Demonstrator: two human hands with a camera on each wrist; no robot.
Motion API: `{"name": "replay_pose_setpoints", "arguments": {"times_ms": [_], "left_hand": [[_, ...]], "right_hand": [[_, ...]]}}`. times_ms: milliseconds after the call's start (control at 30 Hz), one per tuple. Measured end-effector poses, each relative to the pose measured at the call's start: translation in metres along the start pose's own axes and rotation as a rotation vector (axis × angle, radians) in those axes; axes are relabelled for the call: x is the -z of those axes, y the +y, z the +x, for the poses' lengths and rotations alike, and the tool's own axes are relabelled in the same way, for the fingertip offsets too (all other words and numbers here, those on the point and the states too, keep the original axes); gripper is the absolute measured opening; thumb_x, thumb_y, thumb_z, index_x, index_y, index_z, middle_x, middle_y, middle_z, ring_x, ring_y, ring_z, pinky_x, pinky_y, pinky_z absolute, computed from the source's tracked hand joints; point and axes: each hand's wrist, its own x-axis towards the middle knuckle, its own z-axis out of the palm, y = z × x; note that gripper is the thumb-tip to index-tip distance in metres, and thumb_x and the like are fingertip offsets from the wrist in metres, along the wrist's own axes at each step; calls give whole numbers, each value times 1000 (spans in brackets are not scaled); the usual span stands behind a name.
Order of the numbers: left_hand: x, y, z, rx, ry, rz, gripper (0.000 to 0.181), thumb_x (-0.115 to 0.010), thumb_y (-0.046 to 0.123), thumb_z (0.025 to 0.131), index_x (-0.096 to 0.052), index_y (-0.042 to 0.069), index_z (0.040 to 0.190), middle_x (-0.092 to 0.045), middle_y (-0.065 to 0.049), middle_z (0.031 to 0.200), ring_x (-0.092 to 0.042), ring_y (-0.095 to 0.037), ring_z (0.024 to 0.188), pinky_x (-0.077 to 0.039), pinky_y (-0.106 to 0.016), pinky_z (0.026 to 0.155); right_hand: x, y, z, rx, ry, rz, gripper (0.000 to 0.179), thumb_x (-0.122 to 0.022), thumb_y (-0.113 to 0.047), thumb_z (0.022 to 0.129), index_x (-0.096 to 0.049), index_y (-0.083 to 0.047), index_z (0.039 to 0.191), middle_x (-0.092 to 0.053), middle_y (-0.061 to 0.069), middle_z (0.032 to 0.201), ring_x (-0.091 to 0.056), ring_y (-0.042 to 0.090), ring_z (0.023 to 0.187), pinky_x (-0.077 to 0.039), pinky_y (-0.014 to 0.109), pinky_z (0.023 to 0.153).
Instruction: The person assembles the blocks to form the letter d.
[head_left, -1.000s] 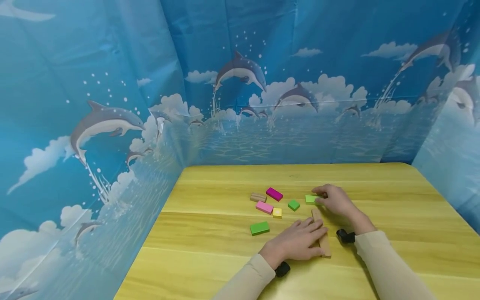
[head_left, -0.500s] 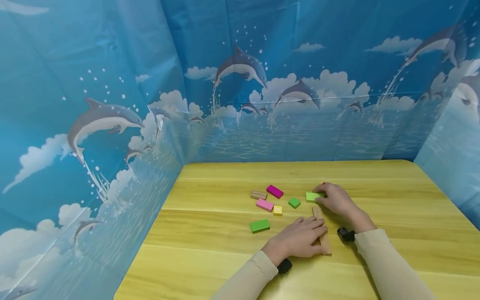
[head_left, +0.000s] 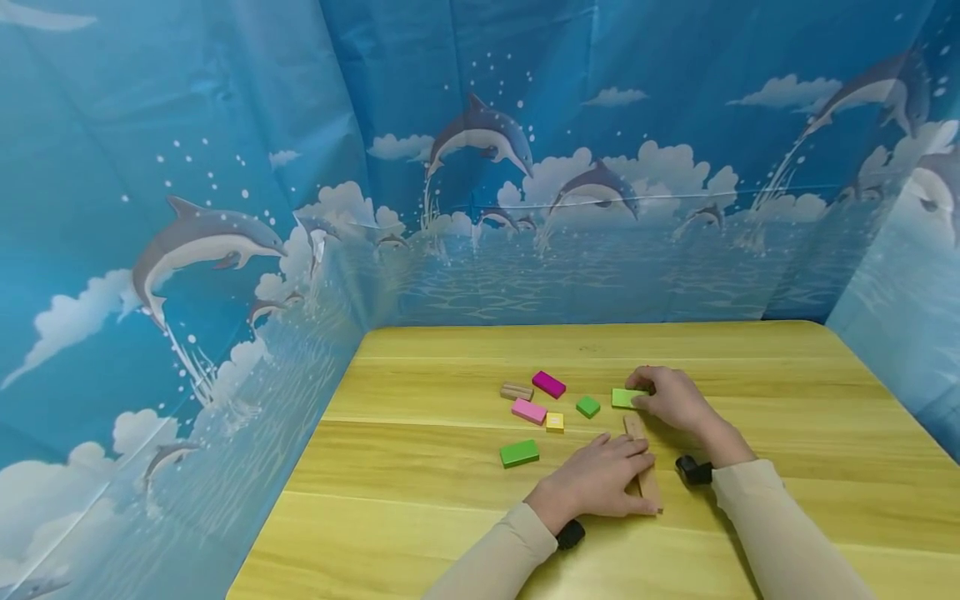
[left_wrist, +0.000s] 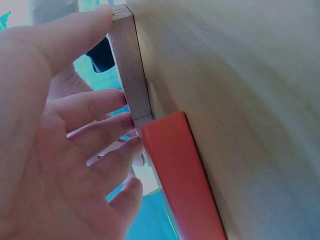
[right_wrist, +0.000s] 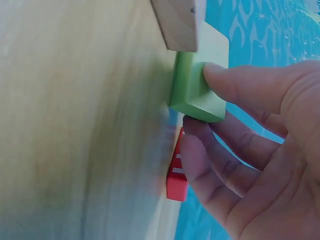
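Observation:
My left hand [head_left: 600,477] lies over a row of plain wooden blocks [head_left: 649,487], thumb at the near end and fingers along it. The left wrist view has the thumb on the end of one wooden block [left_wrist: 130,65], with a red block [left_wrist: 182,175] beside the row; in the head view that red one is hidden under the hand. Farther back, my right hand [head_left: 675,400] holds a light green block [head_left: 624,398] at its right end. Seen from the right wrist, the thumb lies on this green block [right_wrist: 200,95], fingers bent at its end near a white-striped red block [right_wrist: 177,175].
Left of the hands lie a green block [head_left: 520,453], a small green block [head_left: 588,407], a yellow one [head_left: 554,422], a pink one [head_left: 529,411], a magenta one [head_left: 549,384] and a grooved wooden one [head_left: 517,390]. A dolphin-print curtain [head_left: 465,275] stands behind the table [head_left: 420,517].
Both hands stay almost in place, and the blocks lie as before. The head view tilts slightly; the left thumb stretches a little farther along the near end of the wooden row.

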Motion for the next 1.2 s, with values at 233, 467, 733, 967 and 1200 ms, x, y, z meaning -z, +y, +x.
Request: {"name": "replay_pose_setpoints", "arguments": {"times_ms": [233,467,733,967,1200], "left_hand": [[-1,1,0,16,-1,6,73,-48,70,94,-41,31,154,-30,13,160,-21,-4,148,-20,-31,120],[-2,1,1,6,16,13,73,-49,70,94,-42,29,154,-31,11,160,-21,-4,148,-20,-28,119],[-4,1,2,-10,16,17,73,-48,69,95,-42,27,154,-31,10,160,-20,-4,148,-15,-19,117],[-6,0,1,-4,5,11,73,-47,69,95,-42,28,154,-29,10,161,-20,-5,149,-15,-19,117],[-6,1,1,-4,13,19,73,-47,69,95,-42,27,155,-29,9,161,-21,-6,148,-16,-19,117]], "right_hand": [[5,-4,-2,10,-23,29,40,-72,-2,91,-65,-6,130,-66,12,106,-64,29,94,-54,48,78],[6,-1,-1,25,-61,58,53,-65,3,92,-56,-8,144,-62,7,89,-53,20,69,-44,36,62],[2,3,-2,-7,-84,183,49,-63,-1,95,-54,-8,143,-60,10,91,-55,24,69,-47,38,61],[1,2,-3,-52,-66,277,46,-67,-5,96,-55,-7,140,-58,16,103,-58,28,84,-52,40,66],[0,7,-3,-51,-90,317,44,-68,-4,95,-56,-5,137,-58,17,102,-57,29,84,-52,41,66]]}}
